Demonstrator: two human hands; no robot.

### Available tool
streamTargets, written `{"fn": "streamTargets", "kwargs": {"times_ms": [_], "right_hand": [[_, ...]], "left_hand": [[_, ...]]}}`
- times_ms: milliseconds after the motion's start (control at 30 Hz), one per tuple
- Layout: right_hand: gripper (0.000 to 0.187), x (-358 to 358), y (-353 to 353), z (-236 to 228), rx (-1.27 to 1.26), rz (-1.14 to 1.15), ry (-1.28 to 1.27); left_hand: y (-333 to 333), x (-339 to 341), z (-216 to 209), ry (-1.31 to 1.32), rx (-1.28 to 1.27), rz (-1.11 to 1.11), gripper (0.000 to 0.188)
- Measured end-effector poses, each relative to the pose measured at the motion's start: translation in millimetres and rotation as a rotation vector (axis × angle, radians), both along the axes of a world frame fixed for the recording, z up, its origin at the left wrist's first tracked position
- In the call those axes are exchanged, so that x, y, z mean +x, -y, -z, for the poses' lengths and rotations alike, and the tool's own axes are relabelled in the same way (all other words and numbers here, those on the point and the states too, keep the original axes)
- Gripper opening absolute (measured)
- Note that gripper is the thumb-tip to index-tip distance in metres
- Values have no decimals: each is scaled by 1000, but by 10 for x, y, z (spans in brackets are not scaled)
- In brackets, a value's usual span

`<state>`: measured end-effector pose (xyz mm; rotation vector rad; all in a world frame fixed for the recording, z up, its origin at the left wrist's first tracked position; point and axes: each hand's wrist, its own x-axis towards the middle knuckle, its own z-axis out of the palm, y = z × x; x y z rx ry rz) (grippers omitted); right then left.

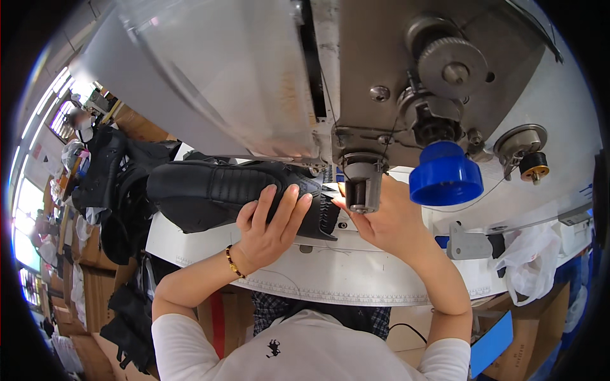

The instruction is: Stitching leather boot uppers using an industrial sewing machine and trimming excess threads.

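Observation:
A black boot upper [184, 190] with a ribbed panel lies on its side beneath the sewing machine head [368, 95]. Large zigzag stitches run along its right edge. My left hand [270, 222] is on the near side of the upper, fingers spread over its top; the thumb is hidden. At the stitched edge, the thumb and forefinger of my right hand [394, 216] come together close to a small pale pointed bit. Part of that hand is behind the machine's metal cylinder [364, 184], so what it pinches is unclear.
The white machine table [279, 273] has a ruler strip along its curved near edge. A blue cup-shaped part [446, 174] juts from the machine above my right hand. More black pieces [114, 184] are heaped at the left. A plastic bag [527, 260] lies at the right, above a cardboard box [527, 330].

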<state>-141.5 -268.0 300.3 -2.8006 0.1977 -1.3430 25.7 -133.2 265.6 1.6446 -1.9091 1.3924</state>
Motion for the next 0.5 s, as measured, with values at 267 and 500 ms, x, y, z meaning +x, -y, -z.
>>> {"fn": "streamTargets", "kwargs": {"times_ms": [267, 500], "right_hand": [[20, -5, -259, -202, 23, 235, -164], [20, -80, -24, -84, -76, 51, -116]], "left_hand": [[36, 24, 98, 133, -78, -84, 36], [-128, -19, 119, -9, 227, -92, 44]]}}
